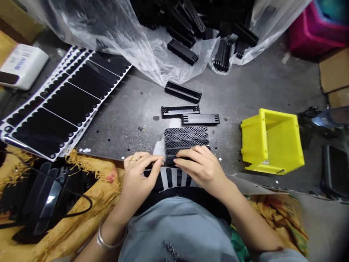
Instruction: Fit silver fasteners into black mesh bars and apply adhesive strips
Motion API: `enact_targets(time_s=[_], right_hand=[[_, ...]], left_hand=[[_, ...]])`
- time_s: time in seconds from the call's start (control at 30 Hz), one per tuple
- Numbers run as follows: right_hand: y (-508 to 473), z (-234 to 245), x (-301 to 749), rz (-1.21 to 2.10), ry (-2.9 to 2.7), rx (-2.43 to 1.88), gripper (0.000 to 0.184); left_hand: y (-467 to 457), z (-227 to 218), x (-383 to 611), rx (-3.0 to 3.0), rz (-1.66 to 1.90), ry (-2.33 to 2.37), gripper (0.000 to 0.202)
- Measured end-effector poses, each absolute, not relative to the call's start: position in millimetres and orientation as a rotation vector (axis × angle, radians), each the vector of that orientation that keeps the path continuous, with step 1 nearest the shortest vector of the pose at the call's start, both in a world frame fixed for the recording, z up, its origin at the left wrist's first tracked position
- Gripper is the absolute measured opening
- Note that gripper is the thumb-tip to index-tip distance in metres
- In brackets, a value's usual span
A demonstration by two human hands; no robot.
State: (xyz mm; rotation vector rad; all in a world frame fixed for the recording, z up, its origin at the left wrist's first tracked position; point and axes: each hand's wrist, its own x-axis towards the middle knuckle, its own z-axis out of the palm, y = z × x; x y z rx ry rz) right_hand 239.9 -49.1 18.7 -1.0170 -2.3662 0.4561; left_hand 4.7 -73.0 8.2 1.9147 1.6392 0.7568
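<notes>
At the table's front edge my left hand (141, 173) is closed, with thumb and index finger pinched together. Whatever sits between the tips is too small to make out. Beside it, my right hand (203, 165) grips a black plastic bar (170, 159) with bent fingers that hide most of it. Just beyond, several black bars with a lattice top (186, 137) lie side by side in a row. Behind these are a smooth-sided black bar (200, 119) and a hollow black bar (180, 111). Below my hands a sheet with black strips (171, 177) shows in part.
A yellow bin (245, 143) stands at right. Sheets of black stickers (73, 94) lie at left. A clear plastic bag (152, 51) spills black bars at the back. A white box (24, 65), a pink container (313, 32) and a yellow sack (103, 189) border the table.
</notes>
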Motion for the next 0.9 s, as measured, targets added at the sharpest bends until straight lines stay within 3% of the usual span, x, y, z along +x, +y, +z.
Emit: enact_targets(time_s=[0.27, 0.57, 0.73, 0.9], right_hand=[[-44.3, 22.1, 245.7, 0.612, -2.379, -0.991, 0.018], [-49.3, 29.0, 250.5, 0.510, -2.410, -1.071, 0.020], [-53.9, 30.2, 288.0, 0.865, -2.033, -1.298, 0.017], [-48.3, 22.9, 296.2, 0.948, -1.918, -1.241, 0.011]], left_hand=[[-69.4, 4.2, 16.0, 1.765, 0.819, 1.616, 0.011], [-63.1, 3.3, 17.8, 1.694, 0.780, 1.602, 0.013], [-62.5, 2.6, 17.6, 1.687, 0.764, 1.611, 0.019], [-59.4, 1.5, 15.2, 1.711, 0.767, 1.623, 0.019]])
